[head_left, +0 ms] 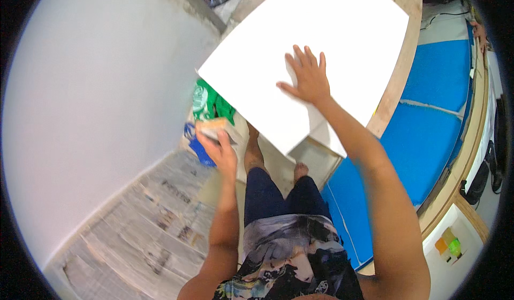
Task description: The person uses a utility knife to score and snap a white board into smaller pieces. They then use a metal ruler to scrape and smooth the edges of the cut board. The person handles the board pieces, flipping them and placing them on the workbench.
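A large white sheet (353, 27) lies over a wooden board (399, 94) in front of me, with its near corner hanging past the edge. My right hand (309, 80) rests flat on the sheet, fingers spread and holding nothing. Off the sheet's left edge, my left hand (220, 152) grips a small block (214, 126), orange-tan on top and pale along the side. Blur hides what kind of block it is. Behind that hand are a green plastic bag (206, 99) and a blue crumpled thing (202, 151).
A pale wall (107, 85) bounds the left, above a plastic-wrapped stack (139, 230). Blue panels (385, 160) lie to the right within a wooden edge. A white box (441, 260) holds orange and green things. Another person's hand (480, 36) shows at far right.
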{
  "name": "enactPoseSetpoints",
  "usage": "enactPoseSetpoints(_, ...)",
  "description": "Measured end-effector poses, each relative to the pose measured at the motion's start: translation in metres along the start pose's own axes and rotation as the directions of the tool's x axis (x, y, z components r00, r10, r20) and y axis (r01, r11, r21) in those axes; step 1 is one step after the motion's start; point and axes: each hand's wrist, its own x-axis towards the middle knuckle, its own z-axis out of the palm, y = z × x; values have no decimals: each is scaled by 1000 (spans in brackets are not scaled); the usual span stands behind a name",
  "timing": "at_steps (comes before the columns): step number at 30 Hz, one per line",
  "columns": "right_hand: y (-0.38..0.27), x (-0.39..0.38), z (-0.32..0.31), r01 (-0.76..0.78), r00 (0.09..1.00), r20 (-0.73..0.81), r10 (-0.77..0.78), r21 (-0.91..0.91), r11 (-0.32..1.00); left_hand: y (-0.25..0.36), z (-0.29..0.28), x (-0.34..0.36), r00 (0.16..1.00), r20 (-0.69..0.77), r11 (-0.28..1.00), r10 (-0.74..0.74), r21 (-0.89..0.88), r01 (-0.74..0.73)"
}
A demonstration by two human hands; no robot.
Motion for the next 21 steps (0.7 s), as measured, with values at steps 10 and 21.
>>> enactPoseSetpoints(10,3,6,-20,-94,995,49,88,137,986,64,325,359,840,435,838,325,279,-469)
enactPoseSetpoints(21,7,24,-30,-144,984,-69,162,209,967,53,391,362,755,566,896,331,62,-439)
